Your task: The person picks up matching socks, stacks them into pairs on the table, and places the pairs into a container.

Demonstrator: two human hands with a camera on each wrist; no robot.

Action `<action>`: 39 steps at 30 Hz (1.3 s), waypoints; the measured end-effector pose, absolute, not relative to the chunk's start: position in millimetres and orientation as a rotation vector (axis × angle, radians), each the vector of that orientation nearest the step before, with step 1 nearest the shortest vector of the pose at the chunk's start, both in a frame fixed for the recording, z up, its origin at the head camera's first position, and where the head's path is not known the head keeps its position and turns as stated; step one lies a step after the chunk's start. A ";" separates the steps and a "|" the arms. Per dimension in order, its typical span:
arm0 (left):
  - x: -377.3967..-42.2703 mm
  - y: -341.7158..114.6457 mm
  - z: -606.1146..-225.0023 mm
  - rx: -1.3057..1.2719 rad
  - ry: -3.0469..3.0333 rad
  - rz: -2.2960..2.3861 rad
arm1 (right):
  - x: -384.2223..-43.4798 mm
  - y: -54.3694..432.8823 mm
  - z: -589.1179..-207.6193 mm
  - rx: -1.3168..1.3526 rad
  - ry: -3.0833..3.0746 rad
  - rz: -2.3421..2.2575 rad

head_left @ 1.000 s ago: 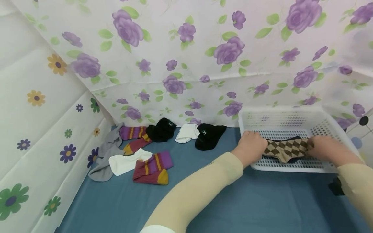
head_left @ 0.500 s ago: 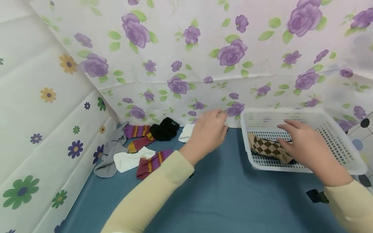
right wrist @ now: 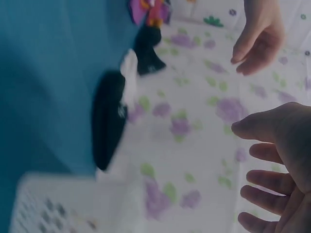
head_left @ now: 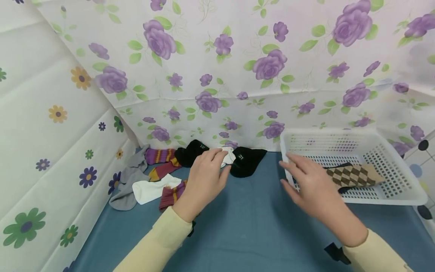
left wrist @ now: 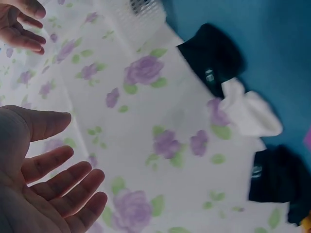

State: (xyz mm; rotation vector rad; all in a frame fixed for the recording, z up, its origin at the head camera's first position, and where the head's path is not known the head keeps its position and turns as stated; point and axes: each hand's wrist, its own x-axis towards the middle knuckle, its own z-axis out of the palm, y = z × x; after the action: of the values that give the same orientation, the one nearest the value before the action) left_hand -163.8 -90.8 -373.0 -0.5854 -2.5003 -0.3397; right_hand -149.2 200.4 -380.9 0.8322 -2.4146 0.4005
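Observation:
My left hand [head_left: 208, 174] is in the air over the left part of the table, fingers spread and holding nothing. It overlaps a maroon and purple striped sock [head_left: 167, 197] and a white sock [head_left: 227, 155] in the head view. Two black socks flank that white one: the left black sock [head_left: 187, 154] and the right black sock [head_left: 249, 161]. My right hand [head_left: 312, 187], also holding nothing with loosely spread fingers, hovers at the basket's left side. Brown and beige checkered socks [head_left: 355, 176] lie inside the white basket [head_left: 402, 194], partly hidden behind this hand.
At the far left lie a grey sock [head_left: 126, 190], another white sock [head_left: 151, 189] and a second striped sock [head_left: 159, 155]. Floral cloth [head_left: 238, 75] hangs behind the blue table surface [head_left: 251, 230], and a flowered sheet [head_left: 40, 128] covers the left side.
Both hands gripped the checkered socks in the basket a second ago and have let them go. The left hand has swung left to the other socks; the right has moved left to the basket's near-left rim.

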 end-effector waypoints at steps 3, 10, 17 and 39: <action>-158.0 -94.7 -387.7 -0.557 -2.558 -0.336 | -143.9 186.5 -399.2 0.835 -2.467 0.460; -143.0 -97.5 -430.9 -0.551 -2.700 -0.350 | -137.4 163.4 -441.3 0.843 -2.626 0.524; -131.2 -98.7 -458.4 -0.502 -2.905 -0.346 | -158.2 147.4 -476.1 0.752 -2.803 0.448; -127.3 -104.5 -473.5 -0.462 -3.020 -0.315 | -206.3 100.6 -506.7 0.641 -3.141 0.270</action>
State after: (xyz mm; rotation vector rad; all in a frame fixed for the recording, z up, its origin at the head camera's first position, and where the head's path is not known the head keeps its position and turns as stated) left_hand -127.3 -104.5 -473.5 -0.4623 -3.0202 -0.3150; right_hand -206.3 100.6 -506.7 0.6413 -3.1412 0.2697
